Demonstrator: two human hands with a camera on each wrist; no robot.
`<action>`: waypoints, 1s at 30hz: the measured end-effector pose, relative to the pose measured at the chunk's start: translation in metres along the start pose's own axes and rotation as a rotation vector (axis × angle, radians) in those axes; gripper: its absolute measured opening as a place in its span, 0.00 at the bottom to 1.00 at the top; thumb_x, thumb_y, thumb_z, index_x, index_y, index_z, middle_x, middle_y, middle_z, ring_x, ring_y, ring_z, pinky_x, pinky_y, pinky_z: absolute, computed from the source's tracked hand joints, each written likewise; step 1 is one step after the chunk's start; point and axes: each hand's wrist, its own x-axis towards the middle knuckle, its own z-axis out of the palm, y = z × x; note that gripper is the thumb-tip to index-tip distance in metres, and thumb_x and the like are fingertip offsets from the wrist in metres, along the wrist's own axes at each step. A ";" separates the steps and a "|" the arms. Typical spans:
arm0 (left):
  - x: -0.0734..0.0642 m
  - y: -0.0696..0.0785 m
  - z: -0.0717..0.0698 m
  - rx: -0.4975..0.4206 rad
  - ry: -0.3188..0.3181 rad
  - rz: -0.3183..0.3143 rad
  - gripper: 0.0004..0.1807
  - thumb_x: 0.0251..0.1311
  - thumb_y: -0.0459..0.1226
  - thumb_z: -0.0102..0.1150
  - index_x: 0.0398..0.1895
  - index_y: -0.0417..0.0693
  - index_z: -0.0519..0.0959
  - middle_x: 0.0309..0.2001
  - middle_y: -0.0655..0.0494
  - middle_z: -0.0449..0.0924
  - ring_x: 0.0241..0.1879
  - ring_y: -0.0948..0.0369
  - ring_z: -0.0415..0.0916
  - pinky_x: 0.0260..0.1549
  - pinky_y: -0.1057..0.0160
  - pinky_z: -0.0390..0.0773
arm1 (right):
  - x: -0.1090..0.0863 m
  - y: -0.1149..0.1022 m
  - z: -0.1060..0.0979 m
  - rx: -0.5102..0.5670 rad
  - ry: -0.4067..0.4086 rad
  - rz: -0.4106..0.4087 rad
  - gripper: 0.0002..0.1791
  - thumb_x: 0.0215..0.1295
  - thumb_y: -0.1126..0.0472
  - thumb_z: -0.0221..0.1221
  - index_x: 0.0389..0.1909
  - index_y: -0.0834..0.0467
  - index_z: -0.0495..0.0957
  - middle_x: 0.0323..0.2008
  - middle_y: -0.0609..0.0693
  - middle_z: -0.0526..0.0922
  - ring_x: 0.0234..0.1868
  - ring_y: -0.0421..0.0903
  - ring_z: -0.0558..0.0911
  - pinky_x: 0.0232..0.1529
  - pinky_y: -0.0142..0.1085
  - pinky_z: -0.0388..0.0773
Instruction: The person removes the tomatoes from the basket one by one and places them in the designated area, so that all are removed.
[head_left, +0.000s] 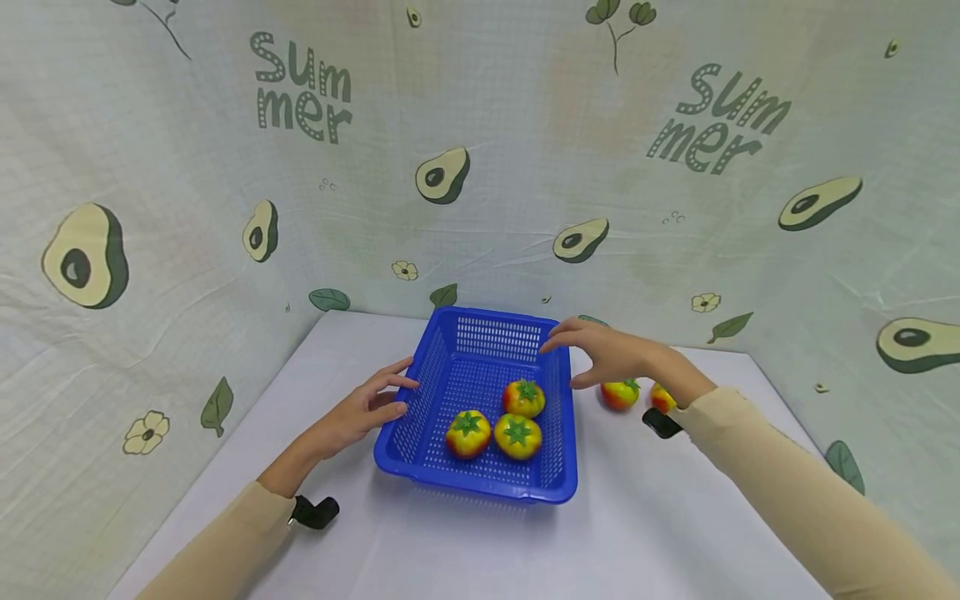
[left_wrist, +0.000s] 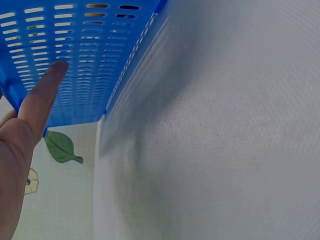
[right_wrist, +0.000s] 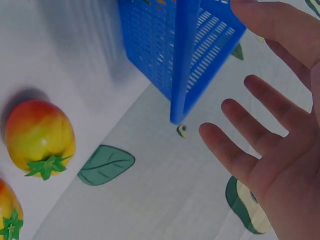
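Note:
A blue plastic basket with slotted walls stands on the table, holding three red-and-yellow persimmon-like fruits with green leafy tops. My left hand grips its left rim. In the left wrist view, one finger lies along the outer wall and the others are partly hidden behind the rim. Over the right rim hovers my right hand, thumb and fingers spread, with nothing in its grasp. Two more such fruits, one fully seen in the right wrist view and another cut by the frame, lie right of the basket.
White cloth covers the table. Behind and at both sides hangs a pale curtain printed with avocados, leaves and lettering. A black wrist device sits at the left cuff, another at the right.

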 end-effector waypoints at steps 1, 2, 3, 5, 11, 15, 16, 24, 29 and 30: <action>0.000 0.000 0.000 0.001 0.001 0.000 0.24 0.79 0.41 0.59 0.74 0.48 0.72 0.87 0.52 0.41 0.77 0.33 0.59 0.67 0.41 0.76 | 0.002 -0.002 0.002 0.004 -0.004 -0.002 0.32 0.63 0.65 0.75 0.68 0.51 0.80 0.73 0.60 0.71 0.74 0.62 0.70 0.69 0.62 0.74; 0.000 -0.001 0.000 0.004 0.001 0.002 0.24 0.79 0.41 0.58 0.74 0.48 0.72 0.87 0.51 0.41 0.77 0.33 0.59 0.68 0.41 0.76 | 0.004 -0.003 0.003 0.007 -0.009 -0.003 0.32 0.63 0.65 0.75 0.68 0.51 0.80 0.73 0.60 0.71 0.74 0.62 0.70 0.69 0.62 0.75; 0.000 -0.002 0.000 0.006 0.002 0.003 0.24 0.79 0.41 0.58 0.73 0.49 0.72 0.87 0.51 0.41 0.77 0.33 0.59 0.68 0.41 0.76 | 0.007 -0.005 0.005 0.007 -0.013 -0.006 0.32 0.62 0.65 0.75 0.68 0.51 0.80 0.73 0.60 0.71 0.74 0.62 0.69 0.69 0.62 0.75; 0.000 -0.003 -0.001 0.009 0.003 0.003 0.23 0.79 0.41 0.58 0.73 0.50 0.72 0.87 0.51 0.41 0.77 0.33 0.59 0.68 0.41 0.76 | 0.011 -0.007 0.009 0.004 -0.022 -0.020 0.31 0.62 0.64 0.75 0.67 0.52 0.80 0.73 0.60 0.71 0.74 0.62 0.69 0.69 0.62 0.75; 0.001 -0.004 0.000 0.008 0.002 0.003 0.23 0.79 0.42 0.58 0.73 0.51 0.73 0.87 0.53 0.41 0.77 0.33 0.59 0.68 0.40 0.76 | 0.021 -0.014 0.019 -0.005 -0.057 -0.019 0.31 0.63 0.63 0.75 0.68 0.49 0.80 0.74 0.59 0.70 0.75 0.62 0.68 0.68 0.60 0.76; 0.001 -0.004 0.000 0.007 0.002 0.007 0.23 0.79 0.42 0.58 0.73 0.50 0.72 0.87 0.52 0.41 0.77 0.33 0.58 0.68 0.40 0.75 | 0.026 -0.017 0.027 0.008 -0.074 -0.016 0.31 0.63 0.65 0.75 0.67 0.49 0.80 0.75 0.59 0.69 0.76 0.63 0.67 0.69 0.59 0.76; 0.001 -0.004 0.000 0.005 0.002 0.007 0.23 0.79 0.41 0.58 0.73 0.50 0.72 0.87 0.52 0.41 0.77 0.33 0.58 0.68 0.40 0.75 | 0.028 -0.018 0.029 0.012 -0.080 -0.014 0.31 0.63 0.65 0.75 0.67 0.48 0.80 0.75 0.59 0.69 0.76 0.62 0.67 0.69 0.58 0.76; 0.001 -0.002 0.001 -0.007 0.000 -0.010 0.24 0.79 0.41 0.58 0.73 0.50 0.72 0.88 0.52 0.41 0.77 0.32 0.59 0.67 0.41 0.77 | 0.040 -0.018 0.043 -0.007 -0.113 -0.066 0.27 0.64 0.62 0.75 0.64 0.52 0.82 0.71 0.57 0.72 0.73 0.61 0.69 0.70 0.58 0.76; 0.001 -0.001 0.001 -0.015 -0.003 -0.007 0.24 0.79 0.41 0.58 0.73 0.48 0.72 0.88 0.51 0.40 0.77 0.32 0.60 0.67 0.41 0.77 | 0.046 -0.018 0.051 -0.007 -0.128 -0.075 0.25 0.64 0.63 0.75 0.62 0.53 0.84 0.69 0.57 0.74 0.72 0.60 0.71 0.70 0.57 0.75; 0.001 -0.001 0.001 -0.016 -0.005 -0.007 0.24 0.79 0.41 0.58 0.73 0.48 0.72 0.88 0.52 0.40 0.77 0.32 0.60 0.67 0.41 0.77 | 0.047 -0.017 0.053 -0.009 -0.130 -0.077 0.24 0.64 0.63 0.75 0.61 0.53 0.84 0.68 0.57 0.74 0.71 0.59 0.72 0.70 0.57 0.75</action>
